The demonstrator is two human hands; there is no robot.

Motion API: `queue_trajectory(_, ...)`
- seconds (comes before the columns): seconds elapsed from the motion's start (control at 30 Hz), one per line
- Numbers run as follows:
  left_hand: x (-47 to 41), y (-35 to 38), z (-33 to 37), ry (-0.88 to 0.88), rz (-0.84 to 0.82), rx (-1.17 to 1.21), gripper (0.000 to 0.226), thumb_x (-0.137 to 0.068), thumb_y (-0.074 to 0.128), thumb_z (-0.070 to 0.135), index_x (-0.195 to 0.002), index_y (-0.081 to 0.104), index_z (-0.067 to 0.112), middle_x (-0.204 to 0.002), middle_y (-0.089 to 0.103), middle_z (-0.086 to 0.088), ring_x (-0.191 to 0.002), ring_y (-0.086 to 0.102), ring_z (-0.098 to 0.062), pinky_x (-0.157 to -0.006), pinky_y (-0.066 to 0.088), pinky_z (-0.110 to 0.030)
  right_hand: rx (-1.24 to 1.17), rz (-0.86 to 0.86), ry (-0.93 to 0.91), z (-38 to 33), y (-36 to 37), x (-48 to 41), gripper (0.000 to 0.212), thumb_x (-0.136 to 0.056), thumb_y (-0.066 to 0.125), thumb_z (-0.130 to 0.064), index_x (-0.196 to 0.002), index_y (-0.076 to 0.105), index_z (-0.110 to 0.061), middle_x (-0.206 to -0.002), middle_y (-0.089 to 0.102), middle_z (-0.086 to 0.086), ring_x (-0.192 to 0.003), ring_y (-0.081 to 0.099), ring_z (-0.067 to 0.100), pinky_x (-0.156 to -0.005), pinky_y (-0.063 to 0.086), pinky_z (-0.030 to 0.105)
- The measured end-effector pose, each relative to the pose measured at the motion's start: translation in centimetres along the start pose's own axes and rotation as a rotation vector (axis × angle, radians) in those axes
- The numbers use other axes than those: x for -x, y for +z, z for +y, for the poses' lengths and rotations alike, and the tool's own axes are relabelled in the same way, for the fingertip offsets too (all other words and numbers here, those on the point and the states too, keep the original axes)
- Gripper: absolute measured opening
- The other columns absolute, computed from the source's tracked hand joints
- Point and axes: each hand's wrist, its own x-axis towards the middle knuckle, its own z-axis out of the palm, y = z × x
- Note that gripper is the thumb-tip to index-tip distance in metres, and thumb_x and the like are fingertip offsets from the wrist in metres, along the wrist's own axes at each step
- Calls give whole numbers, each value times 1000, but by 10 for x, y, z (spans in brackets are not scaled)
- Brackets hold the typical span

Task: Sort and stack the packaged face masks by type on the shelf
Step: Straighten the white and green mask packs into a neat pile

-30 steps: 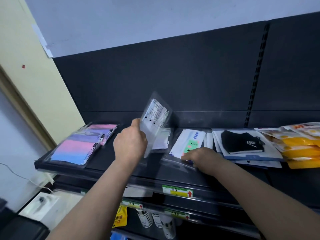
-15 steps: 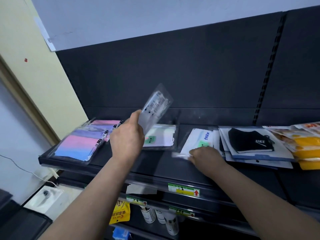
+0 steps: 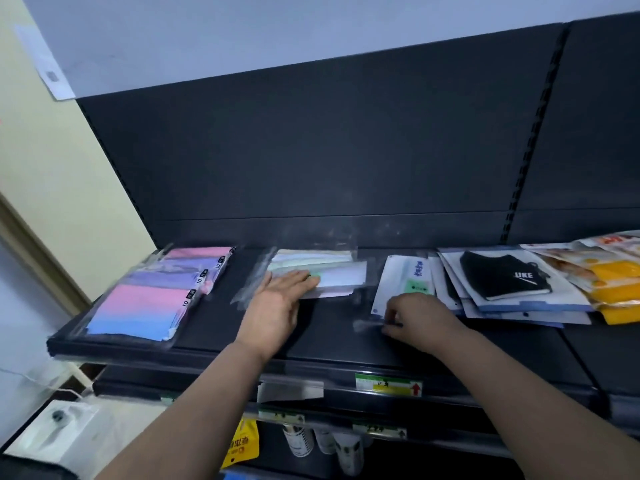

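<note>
Dark shelf (image 3: pixel 346 337) before us carries the mask packs: our left hand (image 3: pixel 273 306) lies flat, fingers straight, on the pastel stack (image 3: pixel 325 271) at the middle, and our right hand (image 3: pixel 420 317) pinches the near edge of the white pack (image 3: pixel 398 282) just beside it. We judge the sorting partly done: pink-blue packs (image 3: pixel 145 306) sit stacked at left, while black mask packs (image 3: pixel 502 278) and yellow packs (image 3: pixel 616 282) overlap untidily at right

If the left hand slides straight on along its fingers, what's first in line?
The pastel mask pack that the left hand now touches; beyond it, probably the shelf's back panel, depth unclear.
</note>
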Motion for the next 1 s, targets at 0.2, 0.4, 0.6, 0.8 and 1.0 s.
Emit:
queue_trajectory(0.2,11,2,-22,-146,-269,117,47,-80,49,-3,-115,72,20,-126,66,-1,-124,56,-18,-107,34,-18,-100,311,183,-7,-4,-5,12,-92,44,-19,-86,38,-10,-89,66,18,-81,62,37,-60,37,34)
queue_trajectory(0.4,8,10,-22,-71,-519,21,43,-91,49,24,-131,56,36,-141,49,10,-134,37,-14,-109,37,-31,-259,717,271,-20,-44,-4,16,-93,46,-24,-84,45,-11,-72,62,14,-74,61,38,-58,37,36)
queue_trajectory(0.6,-27,-23,30,-715,-280,1077,44,-95,43,55,-115,64,21,-107,69,3,-106,64,-24,-91,50,-37,-545,547,114,-77,-40,-8,23,-92,52,-38,-80,59,-20,-78,68,-1,-75,62,23,-68,47,31)
queue_trajectory(0.8,-35,-21,31,-988,-89,1252,35,-92,60,11,-124,45,10,-74,58,-8,-49,57,-16,-44,50,-24,-750,449,152,-67,-11,-9,18,-95,48,-19,-96,65,-23,-101,71,0,-90,66,20,-77,52,33)
queue_trajectory(1.0,-19,-42,-47,-856,-285,751,36,-86,56,-10,-116,56,10,-61,58,-7,-34,48,-8,-42,39,-17,-321,270,185,-65,7,-13,56,-91,56,-40,-141,35,-25,-156,25,6,-144,19,28,-110,29,43)
